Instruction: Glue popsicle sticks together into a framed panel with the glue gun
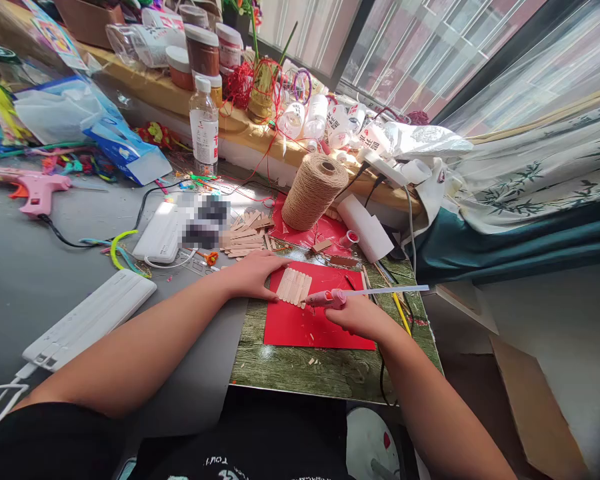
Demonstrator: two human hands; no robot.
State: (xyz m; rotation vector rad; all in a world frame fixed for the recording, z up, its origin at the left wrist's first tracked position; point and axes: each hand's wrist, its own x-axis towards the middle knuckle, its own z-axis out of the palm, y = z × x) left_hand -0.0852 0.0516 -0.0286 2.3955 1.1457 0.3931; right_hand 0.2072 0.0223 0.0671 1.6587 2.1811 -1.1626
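A small panel of craft sticks [295, 287], laid side by side, rests on a red sheet [325, 330]. My left hand [257, 275] is at the panel's left side, fingers stretched out and thumb apart, close to its edge; I cannot tell how firmly it touches. In my right hand [353, 315] is a pink hot glue gun [334, 298], its nozzle at the panel's right lower corner. A long clear glue stick [390, 290] juts from the gun's back. My right fingers are partly hidden behind the gun and hand.
Behind the sheet stands a big twine spool [313, 193], beside a pile of loose craft sticks [247, 235]. White power strips [93, 320] and a second pink glue gun [33, 190] lie leftward. A bottle [204, 130] and jars [203, 50] stand near the cluttered windowsill.
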